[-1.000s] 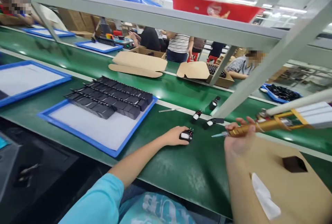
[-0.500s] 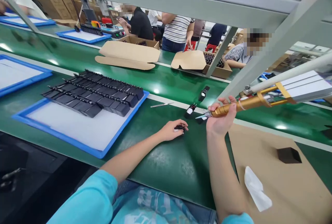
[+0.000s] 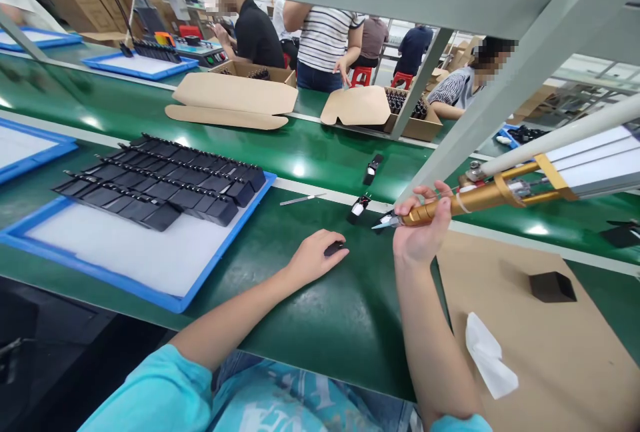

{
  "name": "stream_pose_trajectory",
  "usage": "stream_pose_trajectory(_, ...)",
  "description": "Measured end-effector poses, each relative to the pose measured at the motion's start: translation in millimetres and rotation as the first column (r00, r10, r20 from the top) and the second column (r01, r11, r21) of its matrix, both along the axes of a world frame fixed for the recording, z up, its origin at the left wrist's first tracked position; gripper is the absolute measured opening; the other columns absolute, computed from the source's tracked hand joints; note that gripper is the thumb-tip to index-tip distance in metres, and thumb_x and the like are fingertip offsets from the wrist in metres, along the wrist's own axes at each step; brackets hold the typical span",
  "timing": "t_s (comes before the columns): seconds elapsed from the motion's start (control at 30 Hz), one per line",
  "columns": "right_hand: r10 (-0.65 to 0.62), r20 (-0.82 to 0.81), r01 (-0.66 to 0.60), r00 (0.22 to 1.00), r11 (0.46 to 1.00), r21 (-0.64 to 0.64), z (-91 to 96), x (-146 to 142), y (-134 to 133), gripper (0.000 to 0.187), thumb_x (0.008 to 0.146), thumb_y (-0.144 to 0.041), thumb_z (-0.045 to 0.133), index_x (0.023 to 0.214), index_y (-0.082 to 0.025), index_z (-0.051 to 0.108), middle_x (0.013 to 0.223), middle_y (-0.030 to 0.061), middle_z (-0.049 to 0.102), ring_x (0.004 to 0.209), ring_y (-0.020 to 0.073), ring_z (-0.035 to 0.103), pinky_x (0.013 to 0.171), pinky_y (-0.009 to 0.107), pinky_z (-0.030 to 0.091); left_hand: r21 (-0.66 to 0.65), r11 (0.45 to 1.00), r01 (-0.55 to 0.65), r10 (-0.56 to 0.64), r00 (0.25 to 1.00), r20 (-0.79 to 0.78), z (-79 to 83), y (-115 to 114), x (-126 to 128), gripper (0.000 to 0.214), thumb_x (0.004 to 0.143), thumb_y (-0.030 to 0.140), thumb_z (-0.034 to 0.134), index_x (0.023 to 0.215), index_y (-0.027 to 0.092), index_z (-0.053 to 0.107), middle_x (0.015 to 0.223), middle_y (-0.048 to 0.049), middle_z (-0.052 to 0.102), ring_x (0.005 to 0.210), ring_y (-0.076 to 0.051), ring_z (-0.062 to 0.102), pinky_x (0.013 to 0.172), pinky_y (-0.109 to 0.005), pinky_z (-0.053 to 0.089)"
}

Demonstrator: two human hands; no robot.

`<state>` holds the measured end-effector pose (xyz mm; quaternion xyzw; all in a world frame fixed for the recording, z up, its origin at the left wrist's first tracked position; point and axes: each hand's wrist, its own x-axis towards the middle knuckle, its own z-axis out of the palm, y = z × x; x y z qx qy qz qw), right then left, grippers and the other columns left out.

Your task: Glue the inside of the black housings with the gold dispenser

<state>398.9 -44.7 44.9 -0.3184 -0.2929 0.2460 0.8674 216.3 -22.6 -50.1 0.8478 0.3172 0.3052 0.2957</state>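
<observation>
Left hand (image 3: 313, 257): resting on the green belt (image 3: 325, 332), its fingers pressed together and curling over a small black part (image 3: 334, 249), pinning it to the belt.
Small black part: lying under the left fingertips, near the middle of the belt, with only its dark end peeking out.
Change in the part: a second ago its white face was showing between the fingers. Now the hand is covering that face.
Right hand (image 3: 423, 232): wrapping its fingers round the barrel of a gold tool (image 3: 465, 202), thumb on top, forearm standing nearly upright.
Change in the tool: it is being carried left from above the cardboard sheet (image 3: 550, 365), so its pointed tip is now hanging over the belt, near the left hand but not touching it.
Reading of the change: the tip and the held part are being brought together, and no contact is showing yet.
Loose parts (image 3: 359, 209): lying on the belt just beyond the tip.
Blue tray (image 3: 150, 289): sitting to the left, carrying rows of black pieces (image 3: 160, 182).
White tissue (image 3: 487, 355): lying on the cardboard sheet beside a black box (image 3: 553, 285).
Other people: working at cardboard boxes (image 3: 235, 95) across the line.
</observation>
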Motion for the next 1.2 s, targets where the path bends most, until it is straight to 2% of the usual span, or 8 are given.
stream_pose_trajectory(0.13,0.005,0.002,-0.005,1.000,1.000,-0.005,-0.8,0.1,0.3,0.029,0.080,-0.045,0.059,0.101,-0.025,0.056,0.083,-0.0043,0.058,0.048,0.0052,0.049,0.049,0.024,0.043,-0.111,0.992,-0.065,0.069,0.997,0.037,-4.0,-9.3,10.7,0.011,0.089,0.029,0.059,0.097,0.022,0.063,0.102,-0.0014,0.072,0.096,-0.019,0.067,0.087,-0.032,0.050)
stream_pose_trajectory(0.3,0.018,0.009,-0.018,1.000,1.000,0.006,-1.0,0.1,-0.2,0.028,0.081,-0.043,0.059,0.102,-0.025,0.056,0.083,-0.0039,0.059,0.049,0.0054,0.050,0.050,0.023,0.043,-0.127,0.980,-0.156,0.159,0.987,0.007,-6.5,-18.1,13.5,0.014,0.095,0.030,0.050,0.101,0.024,0.061,0.122,-0.0013,0.067,0.113,-0.020,0.061,0.095,-0.035,0.047)
stream_pose_trajectory(0.57,0.014,0.014,-0.014,1.000,1.000,-0.001,-1.3,1.7,1.0,0.029,0.081,-0.044,0.060,0.102,-0.025,0.055,0.083,-0.0039,0.058,0.048,0.0054,0.050,0.049,0.024,0.043,-0.173,0.974,-0.143,0.154,0.986,0.055,-11.4,-23.7,5.3,0.027,0.096,0.027,0.046,0.120,0.026,0.057,0.119,-0.0010,0.068,0.106,-0.017,0.065,0.093,-0.031,0.050)
stream_pose_trajectory(0.7,0.015,0.008,-0.015,1.000,1.000,-0.008,-1.5,1.9,1.8,0.031,0.080,-0.045,0.060,0.102,-0.025,0.054,0.084,-0.0040,0.058,0.048,0.0054,0.050,0.050,0.024,0.043,0.043,0.993,-0.113,0.120,0.962,-0.244,-1.5,-24.0,2.2,0.030,0.099,0.029,0.041,0.124,0.026,0.057,0.124,-0.0021,0.066,0.110,-0.021,0.063,0.091,-0.035,0.050)
stream_pose_trajectory(0.8,0.019,0.011,-0.019,1.000,1.000,-0.009,-1.4,1.3,1.5,0.032,0.080,-0.046,0.060,0.103,-0.025,0.053,0.084,-0.0039,0.058,0.048,0.0054,0.050,0.049,0.024,0.041,0.177,0.980,-0.094,0.176,0.827,-0.534,9.8,-23.8,1.8,0.037,0.096,0.039,0.047,0.130,0.023,0.053,0.112,-0.0060,0.069,0.098,-0.026,0.065,0.076,-0.037,0.053)
stream_pose_trajectory(0.87,0.023,0.013,-0.023,1.000,1.000,-0.008,-1.2,0.7,0.7,0.032,0.080,-0.046,0.060,0.103,-0.025,0.052,0.084,-0.0039,0.057,0.048,0.0054,0.050,0.049,0.024,0.041,0.197,0.979,-0.057,0.171,0.754,-0.634,15.6,-23.0,2.4,0.040,0.095,0.039,0.050,0.131,0.023,0.052,0.104,-0.0068,0.069,0.093,-0.026,0.065,0.069,-0.034,0.052)
stream_pose_trajectory(0.97,0.028,0.015,-0.028,1.000,1.000,-0.010,-0.6,0.0,-0.7,0.030,0.081,-0.044,0.059,0.103,-0.025,0.052,0.084,-0.0040,0.057,0.048,0.0053,0.050,0.049,0.024,0.040,0.180,0.984,-0.011,0.131,0.731,-0.669,19.1,-22.0,4.4,0.040,0.095,0.033,0.049,0.134,0.024,0.048,0.104,-0.0077,0.066,0.092,-0.024,0.066,0.066,-0.030,0.050)
stream_pose_trajectory(1.2,0.036,0.010,-0.036,0.999,0.999,-0.021,1.5,-0.2,-2.1,0.031,0.080,-0.045,0.060,0.102,-0.026,0.052,0.084,-0.0042,0.057,0.049,0.0049,0.050,0.050,0.023,0.041,0.152,0.988,0.016,0.085,0.766,-0.637,21.4,-17.2,-4.0,0.049,0.096,0.031,0.044,0.143,0.021,0.037,0.111,-0.0105,0.064,0.097,-0.027,0.066,0.071,-0.033,0.051)
